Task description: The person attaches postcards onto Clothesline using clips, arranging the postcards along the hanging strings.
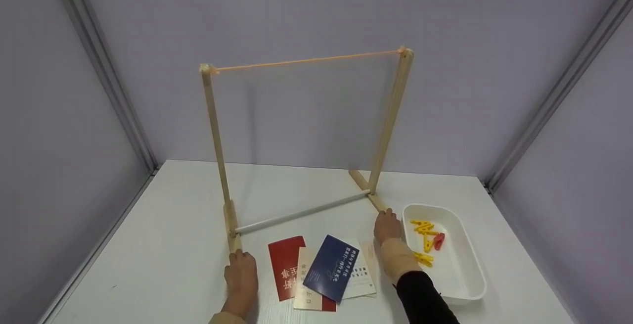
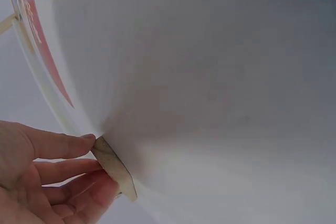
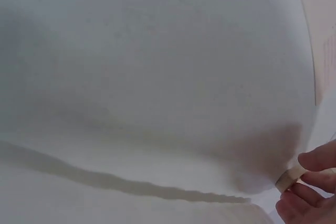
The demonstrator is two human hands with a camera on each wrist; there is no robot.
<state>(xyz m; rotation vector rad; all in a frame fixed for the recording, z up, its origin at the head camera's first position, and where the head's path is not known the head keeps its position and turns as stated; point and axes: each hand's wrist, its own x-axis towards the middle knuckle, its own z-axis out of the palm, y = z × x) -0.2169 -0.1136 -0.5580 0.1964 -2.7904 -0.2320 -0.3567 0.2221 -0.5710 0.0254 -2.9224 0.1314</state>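
Observation:
A wooden stand with two upright posts (image 1: 390, 121) carries an orange string (image 1: 306, 61) between its tops. A whitish rod (image 1: 301, 213) joins the posts low down. My left hand (image 1: 241, 274) grips the near end of the left wooden foot (image 1: 230, 215); the left wrist view shows thumb and fingers pinching that foot's end (image 2: 116, 169). On the other side my right hand (image 1: 387, 227) holds the near end of the right foot (image 1: 360, 180), its tip (image 3: 287, 179) between thumb and fingers in the right wrist view. The stand sits skewed, its right side farther back.
Between my hands lie overlapping cards: a red one (image 1: 284, 259), a blue one (image 1: 331, 269), and cream and white ones beneath. At right, a white plastic tray (image 1: 465, 264) holds several yellow clothespins (image 1: 427, 242) and a red one (image 1: 438, 241). Grey walls enclose the white table (image 1: 148, 245).

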